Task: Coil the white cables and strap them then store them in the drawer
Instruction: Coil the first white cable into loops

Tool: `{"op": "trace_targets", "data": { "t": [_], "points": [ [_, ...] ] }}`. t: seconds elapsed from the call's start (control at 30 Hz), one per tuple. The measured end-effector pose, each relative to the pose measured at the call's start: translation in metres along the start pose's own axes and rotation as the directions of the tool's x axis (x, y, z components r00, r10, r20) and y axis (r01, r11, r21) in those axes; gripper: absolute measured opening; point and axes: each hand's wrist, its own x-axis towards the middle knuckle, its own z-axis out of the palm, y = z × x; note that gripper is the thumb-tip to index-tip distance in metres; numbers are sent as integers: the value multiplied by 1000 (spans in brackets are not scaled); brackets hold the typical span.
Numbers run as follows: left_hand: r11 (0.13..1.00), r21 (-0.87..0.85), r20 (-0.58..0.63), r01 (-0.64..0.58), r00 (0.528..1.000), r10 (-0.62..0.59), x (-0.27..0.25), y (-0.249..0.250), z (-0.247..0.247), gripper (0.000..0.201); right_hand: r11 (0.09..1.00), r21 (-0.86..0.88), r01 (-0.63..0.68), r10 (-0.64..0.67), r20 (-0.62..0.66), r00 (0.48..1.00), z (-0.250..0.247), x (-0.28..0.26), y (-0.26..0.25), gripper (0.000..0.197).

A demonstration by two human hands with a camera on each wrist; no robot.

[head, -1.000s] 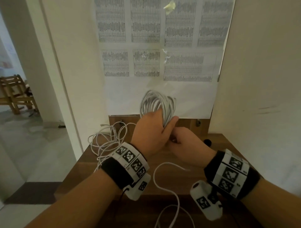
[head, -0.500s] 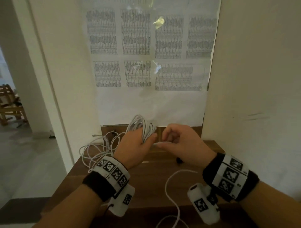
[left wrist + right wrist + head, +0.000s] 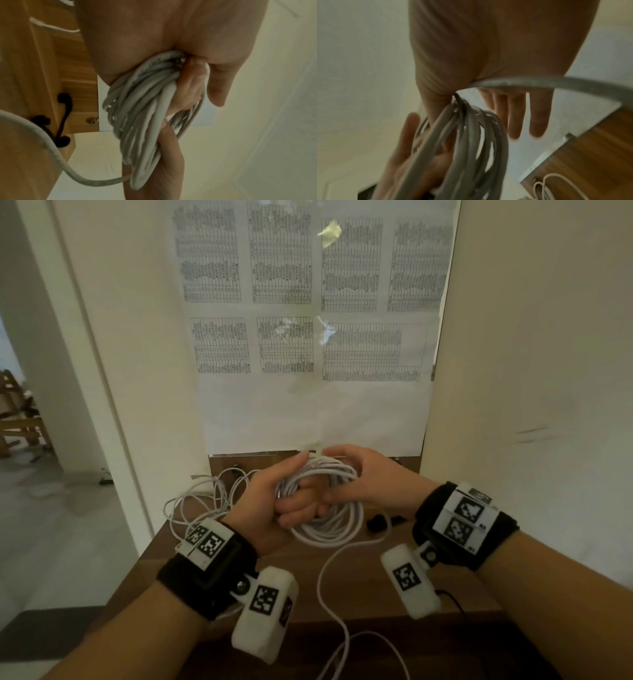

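Note:
A coil of white cable (image 3: 329, 529) hangs in the air above the wooden table (image 3: 376, 587). My left hand (image 3: 294, 505) grips the coil's left side, its fingers curled through the loops; the left wrist view shows the bundle (image 3: 145, 121) in the palm. My right hand (image 3: 346, 463) holds the top right of the coil, fingers bent over the strands. In the right wrist view the coil (image 3: 471, 148) hangs from the thumb side and one strand (image 3: 539, 82) crosses the palm. A loose tail (image 3: 325, 587) drops from the coil over the table's front edge.
A second loose white cable (image 3: 209, 501) lies tangled at the table's back left. Small black straps (image 3: 376, 522) lie on the table under my right hand. Walls stand close behind and to the right, with printed sheets (image 3: 308, 302) on the back one. An open doorway lies left.
The coil has come down from upright and now faces me lower over the table. My right hand has moved from a strand beside the coil onto the coil's top.

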Motion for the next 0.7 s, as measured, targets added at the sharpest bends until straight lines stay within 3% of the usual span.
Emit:
{"op": "trace_targets", "data": {
  "t": [0.03, 0.1, 0.27, 0.43, 0.53, 0.67, 0.7],
  "points": [
    [1000, -30, 23, 5, 1000, -5, -1, 0, -2, 37, 998, 65, 9, -9, 4, 1000, 1, 0, 1, 49],
    [999, -42, 44, 21, 999, -19, -3, 1, -2, 35, 994, 107, 24, -20, -41, 999, 5, 1, 5, 33],
    [994, -105, -2, 18, 1000, -19, -4, 1, -5, 28, 995, -55, 82, -91, -201, 975, 16, 5, -3, 6],
    [991, -127, -5, -34, 999, 33, -9, -5, -3, 24, 996, -5, 93, -91, -271, 958, 22, 9, -1, 14],
    [995, -87, -116, -46, 993, 36, -8, -6, 6, 34, 997, 11, 77, -71, -275, 959, 24, 11, -2, 14],
    [996, -91, -146, -24, 989, 11, -8, 1, 10, 41, 992, 88, 86, -72, -156, 985, 20, 10, -6, 13],
    [996, -83, -140, -26, 990, 14, -8, 3, 9, 42, 989, 115, 98, -83, -123, 989, 17, 7, -6, 20]
  ]
}}
